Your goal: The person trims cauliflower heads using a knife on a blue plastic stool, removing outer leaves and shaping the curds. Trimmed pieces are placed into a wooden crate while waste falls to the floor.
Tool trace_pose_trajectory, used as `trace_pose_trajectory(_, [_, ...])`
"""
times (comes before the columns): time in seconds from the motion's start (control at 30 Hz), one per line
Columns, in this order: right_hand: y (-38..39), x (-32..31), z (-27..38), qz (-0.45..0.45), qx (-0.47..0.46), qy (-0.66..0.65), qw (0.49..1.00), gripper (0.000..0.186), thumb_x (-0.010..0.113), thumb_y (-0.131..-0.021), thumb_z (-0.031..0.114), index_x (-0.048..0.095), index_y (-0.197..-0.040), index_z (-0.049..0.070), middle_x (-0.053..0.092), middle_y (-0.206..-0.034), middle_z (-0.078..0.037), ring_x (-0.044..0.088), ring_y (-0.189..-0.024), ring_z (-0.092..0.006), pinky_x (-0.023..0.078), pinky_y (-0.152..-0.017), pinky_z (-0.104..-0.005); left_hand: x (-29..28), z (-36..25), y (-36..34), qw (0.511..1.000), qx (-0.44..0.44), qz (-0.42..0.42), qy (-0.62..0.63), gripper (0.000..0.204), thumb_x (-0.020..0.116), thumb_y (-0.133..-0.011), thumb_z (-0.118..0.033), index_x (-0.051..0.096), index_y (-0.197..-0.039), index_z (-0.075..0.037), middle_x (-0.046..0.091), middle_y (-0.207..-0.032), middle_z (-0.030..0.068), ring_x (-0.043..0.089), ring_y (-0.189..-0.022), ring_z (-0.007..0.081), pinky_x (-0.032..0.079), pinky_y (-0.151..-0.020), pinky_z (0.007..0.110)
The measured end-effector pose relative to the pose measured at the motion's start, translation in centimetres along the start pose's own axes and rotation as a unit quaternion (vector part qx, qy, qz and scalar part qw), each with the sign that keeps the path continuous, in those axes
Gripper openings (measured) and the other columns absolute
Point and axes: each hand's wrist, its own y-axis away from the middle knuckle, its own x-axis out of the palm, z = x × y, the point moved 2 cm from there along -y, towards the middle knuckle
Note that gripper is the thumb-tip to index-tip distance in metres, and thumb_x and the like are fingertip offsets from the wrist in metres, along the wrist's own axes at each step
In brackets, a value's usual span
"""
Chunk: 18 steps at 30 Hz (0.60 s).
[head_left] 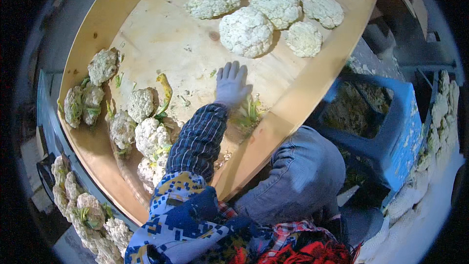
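My left grip was palm-down over the rimmed wooden worktop, fingers slightly apart, nothing clamped. Leafy scraps sat just beside it, 4–5 o'clock. Nearest big cauliflower lay 12–1 o'clock, leafier heads 8–9 o'clock. Right grip: couldn't tell.

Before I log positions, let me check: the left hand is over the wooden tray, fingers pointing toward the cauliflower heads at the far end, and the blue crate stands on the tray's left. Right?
Not quite: the blue crate stands on the right of the wooden tray, as the head view shows. The rest is right.
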Motion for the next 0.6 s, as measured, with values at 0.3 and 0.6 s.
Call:
trace_pose_trajectory(0.3, [-0.6,0.6,-2.9,-0.037,0.001,0.071,0.997,0.045,0.059,-0.103,0.021,0.052,-0.143,0.0,0.056,-0.14,-0.018,0.057,-0.125,-0.0315,0.048,-0.103,-0.0431,-8.0,1.3,15.9,0.92,0.118,0.356,-0.115,0.083,0.065,-0.091,-0.043,0.03,-0.161,-0.014,0.024,-0.167,0.02,0.022,-0.154,0.0407,0.017,-0.125,0.056])
trace_pose_trajectory(0.6, [-6.6,-1.9,-2.8,-0.019,0.008,0.367,0.93,0.043,0.058,-0.104,0.023,0.057,-0.141,0.001,0.063,-0.131,-0.022,0.061,-0.119,-0.0369,0.05,-0.098,-0.0474,-15.0,1.9,15.4,0.842,0.009,0.532,-0.092,0.041,0.063,-0.094,-0.027,0.066,-0.131,-0.011,0.072,-0.12,0.0158,0.07,-0.109,0.0318,0.054,-0.096,0.044])
